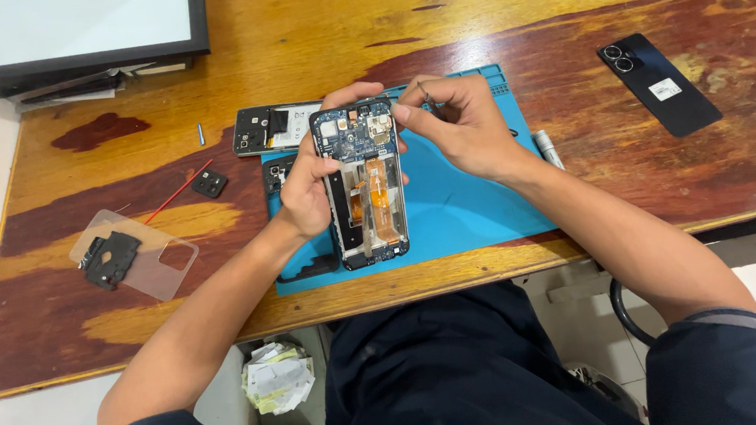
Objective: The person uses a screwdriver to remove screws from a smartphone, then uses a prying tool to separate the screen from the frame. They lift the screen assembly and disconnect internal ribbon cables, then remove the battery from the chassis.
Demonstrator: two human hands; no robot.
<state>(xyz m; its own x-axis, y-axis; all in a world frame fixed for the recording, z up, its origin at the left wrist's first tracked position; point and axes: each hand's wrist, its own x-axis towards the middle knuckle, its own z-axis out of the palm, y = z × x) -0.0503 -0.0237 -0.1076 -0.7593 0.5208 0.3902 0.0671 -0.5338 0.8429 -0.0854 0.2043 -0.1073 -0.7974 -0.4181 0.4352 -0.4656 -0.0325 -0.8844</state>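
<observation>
Opened smartphone [363, 182], held upright above the blue repair mat [458, 206], looks light, rigid but fragile, best gripped by its frame edges as the left hand [304, 191] does, right hand [461, 125] fingers pinched on thin tweezers [423, 93] at its circuit board.

A blue mat [458, 206] lies on a streaked orange-and-maroon wooden table [310, 29], beside a black phone [658, 84].

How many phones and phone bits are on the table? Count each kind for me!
Opened phones: 2, one held up by the left hand with the right hand at its top, one lying behind
Black phone backs: 1
Clear cases: 1
Small black parts: 2
Blue mats: 1
Red sticks: 1
Total: 8
</observation>
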